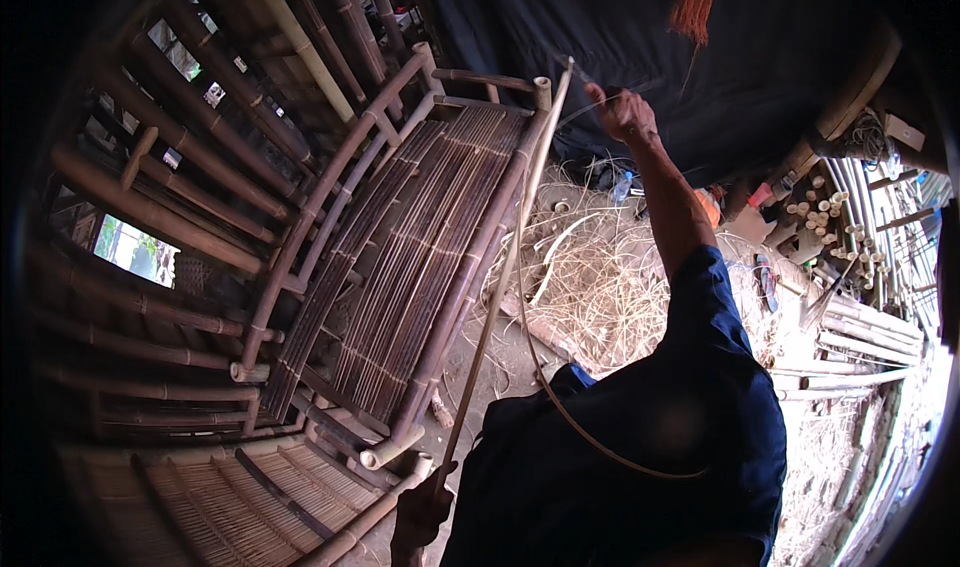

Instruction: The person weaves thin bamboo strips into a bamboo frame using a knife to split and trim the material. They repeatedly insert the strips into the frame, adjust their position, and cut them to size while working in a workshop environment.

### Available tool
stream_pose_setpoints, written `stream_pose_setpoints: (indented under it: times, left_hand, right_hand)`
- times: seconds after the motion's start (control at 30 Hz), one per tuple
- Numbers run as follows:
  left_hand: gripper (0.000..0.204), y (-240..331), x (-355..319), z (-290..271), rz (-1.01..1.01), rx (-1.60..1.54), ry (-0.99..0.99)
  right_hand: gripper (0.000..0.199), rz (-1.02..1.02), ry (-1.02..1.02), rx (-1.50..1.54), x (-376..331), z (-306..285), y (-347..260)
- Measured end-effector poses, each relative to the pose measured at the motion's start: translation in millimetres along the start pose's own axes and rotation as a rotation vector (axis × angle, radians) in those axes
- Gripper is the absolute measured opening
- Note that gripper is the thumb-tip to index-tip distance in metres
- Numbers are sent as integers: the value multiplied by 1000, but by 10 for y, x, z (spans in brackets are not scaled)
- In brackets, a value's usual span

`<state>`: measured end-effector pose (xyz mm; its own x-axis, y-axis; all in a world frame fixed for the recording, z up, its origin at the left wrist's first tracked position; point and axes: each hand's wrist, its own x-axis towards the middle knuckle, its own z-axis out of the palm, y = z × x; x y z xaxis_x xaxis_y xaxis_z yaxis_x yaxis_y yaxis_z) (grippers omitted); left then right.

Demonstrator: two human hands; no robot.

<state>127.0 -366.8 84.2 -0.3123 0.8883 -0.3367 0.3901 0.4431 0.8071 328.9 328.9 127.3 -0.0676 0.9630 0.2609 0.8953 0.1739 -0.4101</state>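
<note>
A long, slender bamboo pole slants up from the lower middle to the far end of a bamboo bench. My left hand, dark in shadow, is closed around its lower end. My right hand is raised at the far end, arm stretched out, with fingers curled. Something thin and greyish, smeared by motion, shows beside those fingers near the pole's tip; its kind is unclear. A thin pale strip hangs beside the pole and curves across the front of my dark blue shirt.
The brown bamboo bench with a slatted seat stands left of the pole. Pale shavings heap on the floor to the right. A black sheet hangs behind. Cut bamboo poles lie at the right, and a bamboo-framed woven panel sits lower left.
</note>
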Motion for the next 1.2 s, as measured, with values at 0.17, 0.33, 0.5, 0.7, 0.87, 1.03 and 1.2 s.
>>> stream_pose_setpoints:
  times: [0.17, 0.33, 0.5, 0.7, 0.87, 1.03, 1.2]
  left_hand:
    - [37, -503, -21, 186, 11, -30, 33]
    - [41, -239, 1106, 307, -256, -605, -64]
    - [31, 495, 1965, 357, 73, -445, 57]
    - [54, 524, 1910, 275, 68, -387, 25]
    - [58, 819, 1374, 167, -33, -113, 72]
    - [54, 585, 612, -9, 27, 11, 49]
    - [49, 341, 152, -163, -23, 151, 81]
  right_hand:
    - [90, 291, 85, 109, 224, -433, 589]
    - [68, -38, -137, 76, -796, 253, 124]
    - [52, -501, -730, 154, -2865, 649, -578]
    - [66, -655, -547, 336, -3116, 747, -783]
    - [80, -463, -438, 71, -2022, 829, -769]
    - [56, -608, 27, 166, -1196, 770, -629]
    - [79, 25, -13, 234, -19, 512, -107]
